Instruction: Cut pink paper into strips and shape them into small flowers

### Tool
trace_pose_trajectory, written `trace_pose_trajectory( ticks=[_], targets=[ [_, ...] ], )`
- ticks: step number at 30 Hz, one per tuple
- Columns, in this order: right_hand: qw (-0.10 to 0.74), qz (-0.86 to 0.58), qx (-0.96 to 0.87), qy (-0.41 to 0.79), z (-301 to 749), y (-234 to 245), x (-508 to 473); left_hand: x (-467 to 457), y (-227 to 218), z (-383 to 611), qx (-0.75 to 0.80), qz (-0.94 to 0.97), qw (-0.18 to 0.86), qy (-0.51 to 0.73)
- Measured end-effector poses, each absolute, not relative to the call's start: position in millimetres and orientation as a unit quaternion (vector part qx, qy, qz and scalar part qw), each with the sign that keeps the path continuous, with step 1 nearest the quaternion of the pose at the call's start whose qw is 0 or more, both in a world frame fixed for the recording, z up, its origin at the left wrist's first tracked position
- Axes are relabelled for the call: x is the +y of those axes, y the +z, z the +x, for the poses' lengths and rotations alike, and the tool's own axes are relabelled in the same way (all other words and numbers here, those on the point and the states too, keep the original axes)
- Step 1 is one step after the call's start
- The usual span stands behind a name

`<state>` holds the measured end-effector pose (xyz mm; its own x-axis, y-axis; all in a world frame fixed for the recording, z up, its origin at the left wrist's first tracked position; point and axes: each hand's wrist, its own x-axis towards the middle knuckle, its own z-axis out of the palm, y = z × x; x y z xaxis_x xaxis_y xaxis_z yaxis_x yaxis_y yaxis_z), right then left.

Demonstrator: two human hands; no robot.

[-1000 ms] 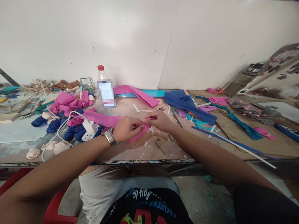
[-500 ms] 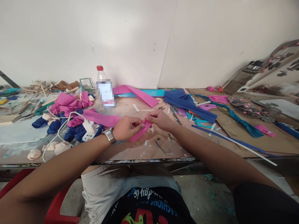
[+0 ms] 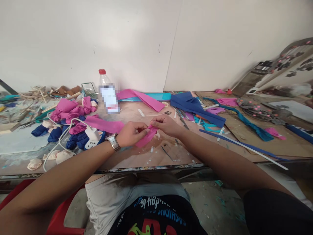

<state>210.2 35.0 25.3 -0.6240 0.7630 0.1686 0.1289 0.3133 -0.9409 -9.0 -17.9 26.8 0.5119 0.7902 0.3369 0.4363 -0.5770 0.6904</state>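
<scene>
Both my hands meet over the near middle of the table, pinching one strip of thin pink material (image 3: pixel 144 139). My left hand (image 3: pixel 130 133), with a metal watch (image 3: pixel 113 142) on its wrist, grips the strip between thumb and fingers. At the strip's upper end, my right hand (image 3: pixel 165 124) pinches it with thumb and forefinger. The strip's loose part hangs below the left fingers, and a longer pink length (image 3: pixel 104 125) runs off to the left behind that hand. Whether the two pink lengths are one piece is hidden.
Pink and blue fabric rosettes (image 3: pixel 67 109) lie heaped at left, beside a power strip (image 3: pixel 99 138) with a white cable (image 3: pixel 59 140). Behind stands a red-capped bottle (image 3: pixel 104 78), partly blurred. Folded blue strips (image 3: pixel 188 101) and a thin white stick (image 3: pixel 256 151) lie at right.
The view has shifted slightly. Both hands keep their pinch on the pink strip, with hardly any visible movement of the fingers.
</scene>
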Motion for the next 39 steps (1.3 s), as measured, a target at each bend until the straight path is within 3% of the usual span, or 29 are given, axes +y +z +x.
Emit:
trace_pose_trajectory(
  ticks=[19, 26, 39],
  targets=[
    [0.290, -0.269, -0.761, 0.514, 209.4, 26.9, 32.3, -14.7, 23.3, -9.8, 0.360, 0.840, 0.270, 0.302],
    [0.335, -0.264, -0.744, 0.514, 212.9, 23.5, 36.1, -16.0, 25.6, -9.6, 0.375, 0.828, 0.276, 0.311],
    [0.341, -0.219, -0.772, 0.490, 215.4, 27.4, 38.3, -15.2, 29.5, -10.6, 0.370, 0.801, 0.333, 0.334]
  ],
)
